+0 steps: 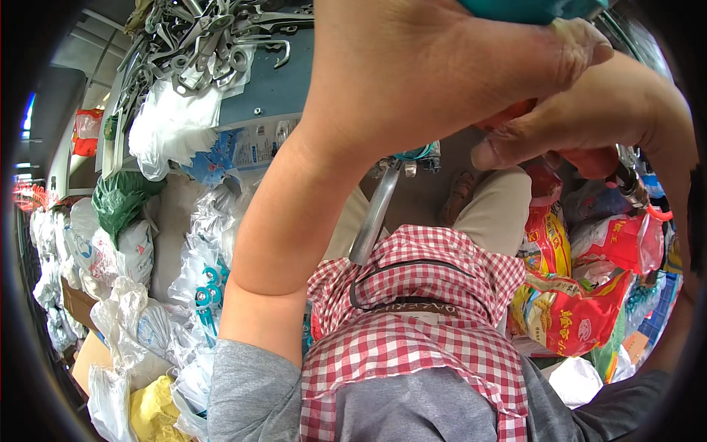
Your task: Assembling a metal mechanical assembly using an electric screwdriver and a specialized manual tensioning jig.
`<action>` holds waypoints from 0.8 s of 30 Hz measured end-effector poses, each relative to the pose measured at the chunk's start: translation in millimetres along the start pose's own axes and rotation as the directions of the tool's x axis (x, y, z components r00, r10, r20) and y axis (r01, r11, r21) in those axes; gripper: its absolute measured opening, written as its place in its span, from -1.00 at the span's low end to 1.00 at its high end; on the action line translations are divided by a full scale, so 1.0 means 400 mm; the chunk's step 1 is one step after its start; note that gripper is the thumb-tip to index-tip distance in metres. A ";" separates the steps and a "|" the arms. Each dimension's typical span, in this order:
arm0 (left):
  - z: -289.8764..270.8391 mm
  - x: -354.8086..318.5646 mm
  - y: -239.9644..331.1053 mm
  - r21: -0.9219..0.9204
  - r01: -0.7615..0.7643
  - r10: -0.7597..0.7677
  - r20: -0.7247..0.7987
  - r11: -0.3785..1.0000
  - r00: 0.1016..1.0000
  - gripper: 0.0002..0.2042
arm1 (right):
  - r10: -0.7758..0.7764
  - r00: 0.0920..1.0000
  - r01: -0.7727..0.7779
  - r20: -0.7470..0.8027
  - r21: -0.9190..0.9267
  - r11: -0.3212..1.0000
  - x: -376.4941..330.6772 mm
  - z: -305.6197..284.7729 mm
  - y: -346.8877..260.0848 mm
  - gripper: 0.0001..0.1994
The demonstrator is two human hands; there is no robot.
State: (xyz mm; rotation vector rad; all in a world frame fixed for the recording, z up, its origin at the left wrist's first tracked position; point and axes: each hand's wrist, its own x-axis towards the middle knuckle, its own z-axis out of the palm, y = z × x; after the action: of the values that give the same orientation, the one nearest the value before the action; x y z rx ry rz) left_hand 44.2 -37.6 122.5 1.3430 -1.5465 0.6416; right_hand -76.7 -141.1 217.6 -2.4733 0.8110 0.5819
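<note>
A: What is nearest the fingers?
B: The left hand [442, 66] has its fingers closed around a teal thing [526, 9] at the top edge. Just right of them, the right hand [589, 121] pinches a red piece [508, 116], thumb pressed under it.
A: Is the work finished?
B: I judge it midway; both hands grip, nothing is put down.
A: And farther away?
B: Below the fingers a metal bar [375, 214], a checked apron [420, 324]; beyond, red packets [571, 309] and white bags [173, 121].

Bags [158, 295] crowd both sides — centre gap [420, 195] seemingly open.
</note>
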 end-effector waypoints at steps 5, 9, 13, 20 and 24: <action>-0.016 0.003 -0.008 0.209 -0.062 0.037 0.119 0.976 0.992 -0.46 | 0.138 0.987 -0.105 0.080 -0.327 0.939 0.053 0.018 -0.074 -0.66; -0.048 -0.001 0.009 0.348 -0.124 0.058 0.194 0.929 0.979 -0.51 | -0.027 0.997 0.041 0.078 -0.186 0.982 0.037 0.014 -0.064 -0.72; -0.009 0.050 0.053 0.384 -0.230 0.145 0.238 0.894 0.960 -0.53 | -0.143 0.968 0.131 0.206 0.071 0.989 -0.021 -0.080 -0.013 -0.66; 0.041 -0.095 0.041 -0.599 0.573 -0.580 0.210 0.560 0.787 -0.62 | -0.135 0.968 0.195 -0.213 0.289 0.937 -0.026 -0.041 0.226 -0.54; 0.046 -0.078 0.026 -0.649 0.633 -0.560 0.362 0.422 0.745 -0.65 | -0.055 0.873 0.064 -0.485 0.002 0.998 0.009 -0.015 0.416 -0.66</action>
State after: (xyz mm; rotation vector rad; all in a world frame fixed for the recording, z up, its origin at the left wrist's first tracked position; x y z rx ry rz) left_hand 26.5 -36.6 89.3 1.1324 -1.0425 -0.5109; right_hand -177.8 -264.8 170.7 -2.6515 0.9076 -0.0854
